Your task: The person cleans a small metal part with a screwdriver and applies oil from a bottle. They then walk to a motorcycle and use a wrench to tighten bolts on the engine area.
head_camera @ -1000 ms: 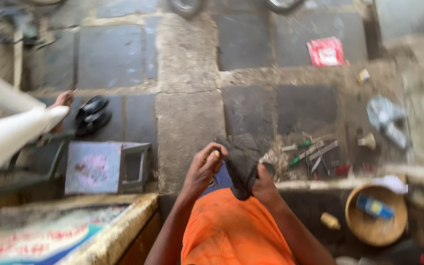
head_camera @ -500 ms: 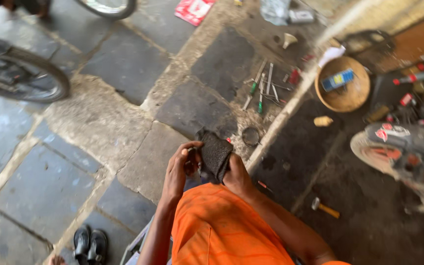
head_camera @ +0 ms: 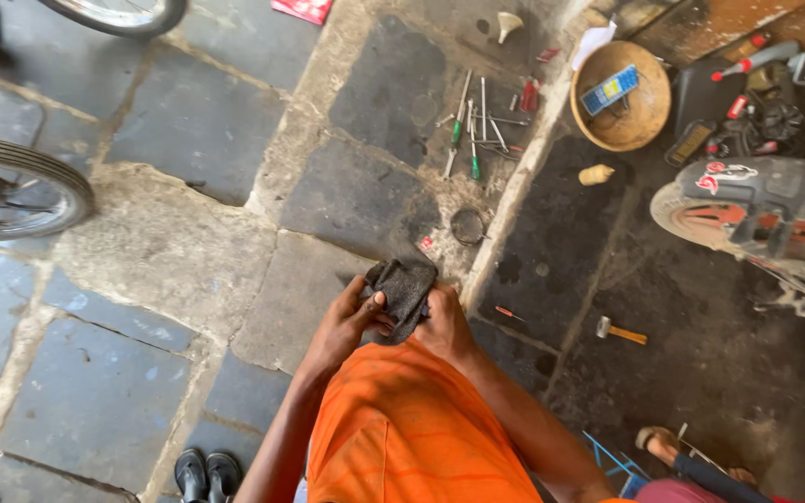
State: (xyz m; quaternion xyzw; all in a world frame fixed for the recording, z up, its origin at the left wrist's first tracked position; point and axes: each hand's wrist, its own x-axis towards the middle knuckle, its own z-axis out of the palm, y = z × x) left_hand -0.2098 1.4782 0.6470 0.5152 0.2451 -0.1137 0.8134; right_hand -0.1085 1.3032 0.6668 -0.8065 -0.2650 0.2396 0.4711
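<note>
1. Head view: my left hand [head_camera: 351, 321] and right hand [head_camera: 442, 324] both clamp a dark, grimy rag [head_camera: 402, 291], held in front of my orange shirt [head_camera: 412, 428].
2. The rag sits between the two hands, its long axis tilted up and away from me; the left thumb lies on its near edge, and neither hand is nearer.
3. Screwdrivers [head_camera: 470, 126] and a wooden bowl [head_camera: 640, 121] lie well apart, ahead on the stone floor [head_camera: 170, 251].
</note>
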